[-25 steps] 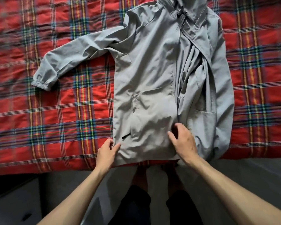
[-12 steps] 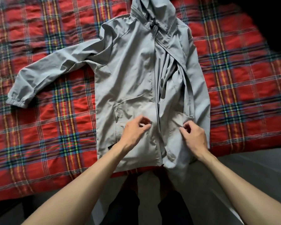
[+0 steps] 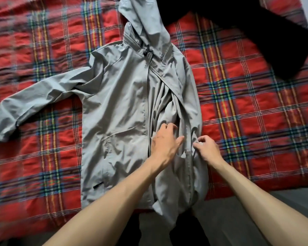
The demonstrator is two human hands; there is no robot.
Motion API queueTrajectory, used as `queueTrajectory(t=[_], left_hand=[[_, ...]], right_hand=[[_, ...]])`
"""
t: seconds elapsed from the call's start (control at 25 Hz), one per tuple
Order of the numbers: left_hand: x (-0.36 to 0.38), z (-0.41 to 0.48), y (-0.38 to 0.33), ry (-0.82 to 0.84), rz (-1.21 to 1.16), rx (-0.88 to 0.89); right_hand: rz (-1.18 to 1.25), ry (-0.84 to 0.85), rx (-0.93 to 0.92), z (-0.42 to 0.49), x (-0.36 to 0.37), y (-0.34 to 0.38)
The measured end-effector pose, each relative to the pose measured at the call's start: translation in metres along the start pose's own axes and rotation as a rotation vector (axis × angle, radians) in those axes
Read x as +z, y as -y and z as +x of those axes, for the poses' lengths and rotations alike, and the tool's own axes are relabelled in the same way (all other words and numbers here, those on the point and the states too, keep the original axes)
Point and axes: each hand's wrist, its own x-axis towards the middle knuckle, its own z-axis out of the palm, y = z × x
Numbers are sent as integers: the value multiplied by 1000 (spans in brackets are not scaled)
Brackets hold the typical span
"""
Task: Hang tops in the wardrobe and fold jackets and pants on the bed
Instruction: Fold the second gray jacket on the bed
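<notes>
A grey hooded jacket (image 3: 117,110) lies front up on the red plaid bed (image 3: 256,121), hood toward the far side. Its left sleeve stretches out to the left. Its right sleeve is folded in over the right half of the body. My left hand (image 3: 164,141) lies on that folded sleeve near the zip, fingers curled into the bunched fabric. My right hand (image 3: 205,148) pinches the jacket's right edge a little lower. The hem hangs over the near edge of the bed.
A black garment (image 3: 267,39) lies on the bed at the far right, beyond the jacket. Grey floor (image 3: 238,219) shows below the bed's near edge, with my dark trouser legs between my arms.
My left hand has crossed from the hem's left corner to the folded sleeve right of the zip. My right hand has moved right to the jacket's edge. The view has tilted up, showing the black garment.
</notes>
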Motion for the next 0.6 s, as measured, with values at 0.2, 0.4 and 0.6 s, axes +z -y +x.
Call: queueTrajectory(t=[0.2,0.4,0.6], left_hand=[[28,52,-50,38,-5,-411],[44,78,-77,-93,53,-557],[36,91,-90,-294,156,-275]], right_hand=[[330,-219,-254,37,-88,31],[361,-64,-221,71,-136,20],[-10,47,-138,57,-107,-30]])
